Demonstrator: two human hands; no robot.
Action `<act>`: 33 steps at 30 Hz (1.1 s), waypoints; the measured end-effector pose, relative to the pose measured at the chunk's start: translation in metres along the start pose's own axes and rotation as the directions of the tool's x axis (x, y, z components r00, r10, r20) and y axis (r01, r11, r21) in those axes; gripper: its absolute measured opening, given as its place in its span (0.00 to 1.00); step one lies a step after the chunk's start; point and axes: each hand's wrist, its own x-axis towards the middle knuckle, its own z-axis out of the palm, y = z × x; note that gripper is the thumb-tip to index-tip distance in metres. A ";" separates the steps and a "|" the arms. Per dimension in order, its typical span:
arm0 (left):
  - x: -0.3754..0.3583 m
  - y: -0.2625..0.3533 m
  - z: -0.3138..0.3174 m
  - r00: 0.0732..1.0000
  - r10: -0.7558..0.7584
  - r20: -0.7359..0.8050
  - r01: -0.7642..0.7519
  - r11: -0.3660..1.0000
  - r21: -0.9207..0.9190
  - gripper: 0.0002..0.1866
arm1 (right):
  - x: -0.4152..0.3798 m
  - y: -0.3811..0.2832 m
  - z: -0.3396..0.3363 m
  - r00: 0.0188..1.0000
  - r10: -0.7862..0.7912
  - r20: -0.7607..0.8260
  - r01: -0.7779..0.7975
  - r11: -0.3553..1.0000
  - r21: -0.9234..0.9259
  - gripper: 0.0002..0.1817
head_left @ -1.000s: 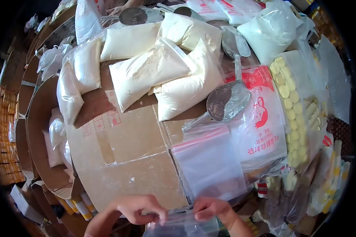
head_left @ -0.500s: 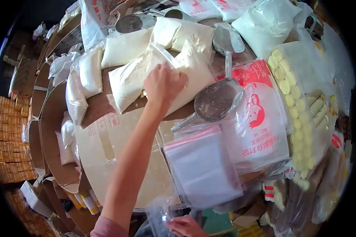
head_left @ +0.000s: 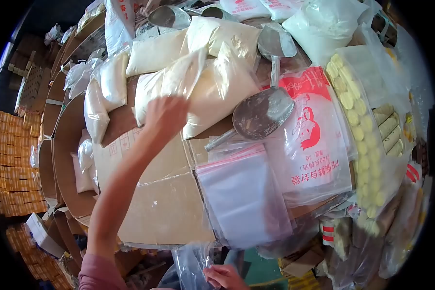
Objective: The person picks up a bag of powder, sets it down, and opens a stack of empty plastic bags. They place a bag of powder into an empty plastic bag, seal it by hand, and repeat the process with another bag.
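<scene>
My left hand (head_left: 168, 114) lies against the lower part of a clear bag of cream-coloured powder (head_left: 165, 84). Its fingers are hidden and a little blurred. The top edge of this bag stands up on its right side. Close beside it on the right is another bag of the same powder (head_left: 224, 94), with its plastic peaked upward. At the bottom, my right hand (head_left: 224, 277) is closed on a limp clear plastic bag (head_left: 191, 265), held below the table edge.
Metal scoops (head_left: 263, 113) lie right of the powder bags. A stack of zip bags (head_left: 244, 195) and a red-printed pack (head_left: 314, 145) rest on the cardboard (head_left: 164, 212). More filled bags (head_left: 113, 84) stand left. Packs of yellow pieces (head_left: 360, 130) lie far right.
My left hand has moved down and left, from the bags' upper edges to the left bag's lower part. That bag's top now stands higher. The right hand still grips its clear bag.
</scene>
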 end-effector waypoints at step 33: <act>-0.398 0.011 0.022 0.902 0.224 0.368 0.429 -0.548 -0.718 0.04 | 0.139 -0.137 -0.025 0.967 0.194 0.164 0.070 0.416 -0.907 0.09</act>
